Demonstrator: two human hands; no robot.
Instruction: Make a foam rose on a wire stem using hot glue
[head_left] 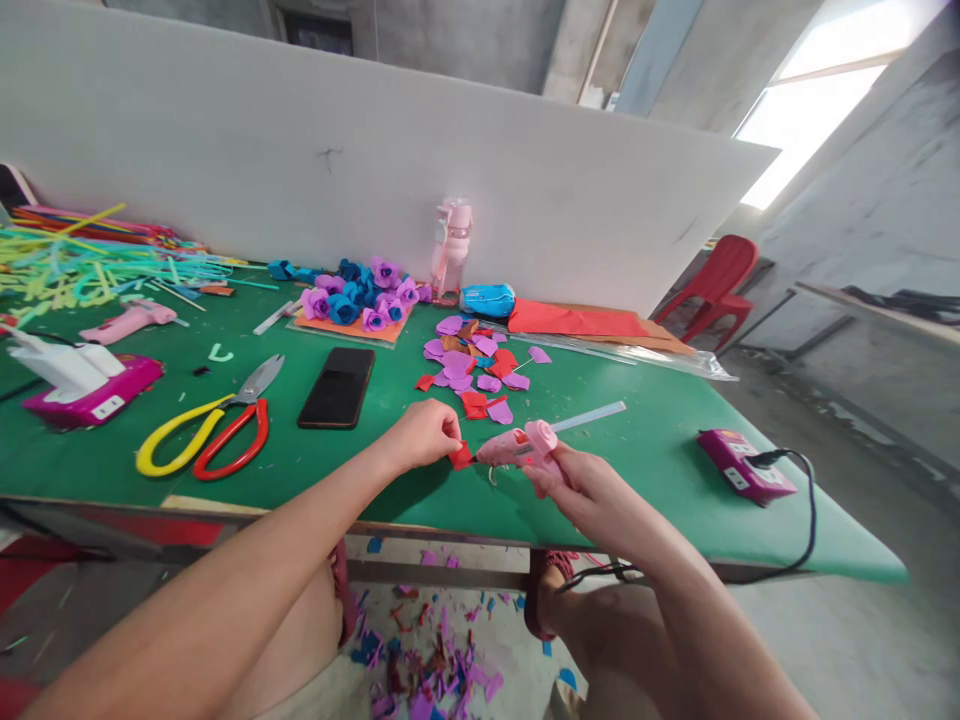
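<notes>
One red paper piece (461, 457) is pinched between the fingers of the left hand (433, 435) above the green tabletop (637, 470), apparently to steady it beside the nozzle end of the pink glue gun (514, 447). The fingers of the right hand (581, 483) wrap around that tool, presumably to aim it. Cut paper petals (456, 362) lie just beyond, likely for easy reach, near purple and blue paper roses (345, 308).

Pink glue gun (516, 446), bright red paper piece (461, 457), plain green tabletop (637, 450); and look, purple and blue roses (344, 309), yellow-and-red-handled scissors (244, 398)
</notes>
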